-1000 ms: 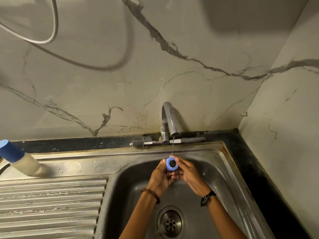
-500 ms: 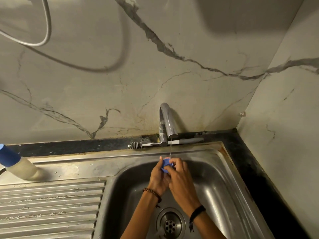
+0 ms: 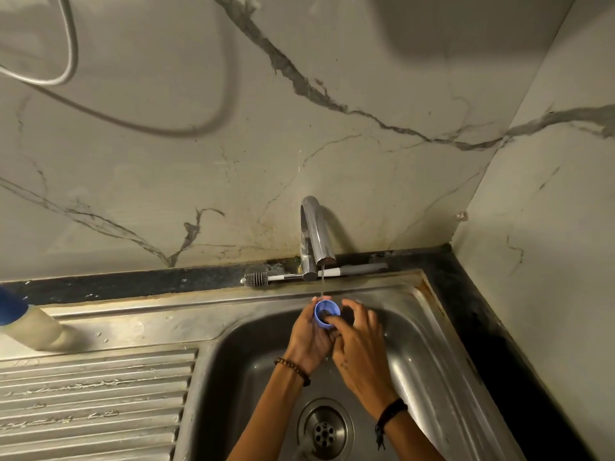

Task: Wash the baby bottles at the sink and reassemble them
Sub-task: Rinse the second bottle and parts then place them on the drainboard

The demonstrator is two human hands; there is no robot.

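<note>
A small blue bottle collar ring [image 3: 324, 309] sits under the thin water stream from the chrome tap [image 3: 314, 237]. My left hand [image 3: 309, 337] grips the ring from the left and below, its opening turned up toward the tap. My right hand [image 3: 357, 337] is beside it, with a finger reaching into the ring's opening and the other fingers spread. Both hands are over the steel sink basin [image 3: 429, 367]. A baby bottle with a blue cap [image 3: 23, 322] lies on the drainboard at the far left, partly cut off by the frame edge.
A bottle brush [image 3: 299, 277] lies on the dark ledge behind the tap. The ribbed drainboard [image 3: 93, 404] fills the lower left. The drain [image 3: 324, 430] is below my wrists. Marble walls close in behind and on the right; a grey hose [image 3: 71, 38] hangs upper left.
The ring has turned from facing me to opening upward under the stream. My right hand shifted from covering the ring to its right side, a finger now inside it.
</note>
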